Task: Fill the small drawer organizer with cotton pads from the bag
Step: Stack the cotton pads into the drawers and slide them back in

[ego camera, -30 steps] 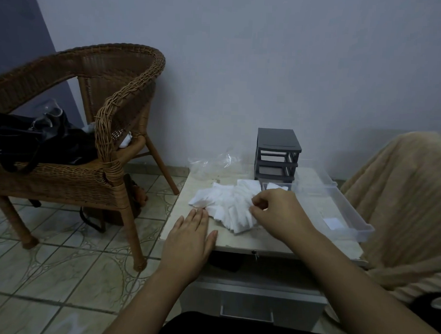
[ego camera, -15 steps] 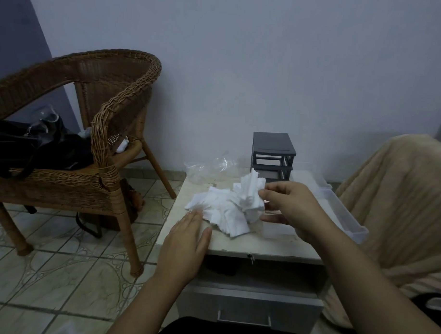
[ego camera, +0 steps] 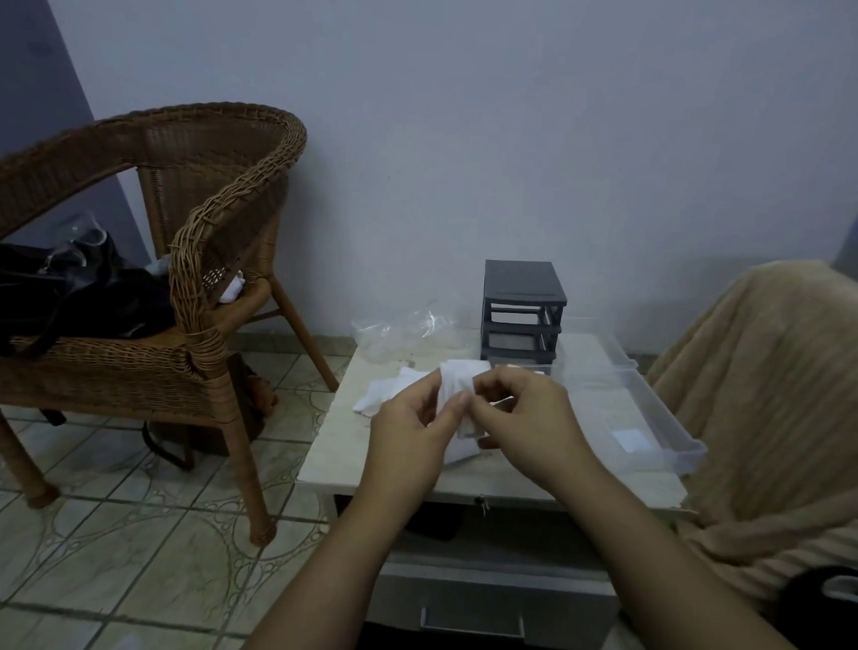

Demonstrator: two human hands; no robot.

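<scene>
Tabletop (ego camera: 336,445), left hand (ego camera: 403,440), right hand (ego camera: 530,425), curled fingers (ego camera: 457,402) pinching cotton pads (ego camera: 455,376)

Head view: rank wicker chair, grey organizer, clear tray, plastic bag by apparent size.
1. wicker chair
2. clear tray, though it is nearer the camera
3. grey organizer and plastic bag: too alike to rank, and the bag's edges are faint

I see the cotton pads (ego camera: 456,389) as white, soft and matt, like pressed fibre; the drawer organizer (ego camera: 522,303) is dark grey plastic with a matt finish; the bag (ego camera: 397,331) is thin clear plastic, crinkled and shiny; the tabletop (ego camera: 339,460) looks pale, smooth, a little stained; the chair (ego camera: 215,249) is rough woven wicker; the blanket (ego camera: 779,410) is beige ribbed fleece.
</scene>
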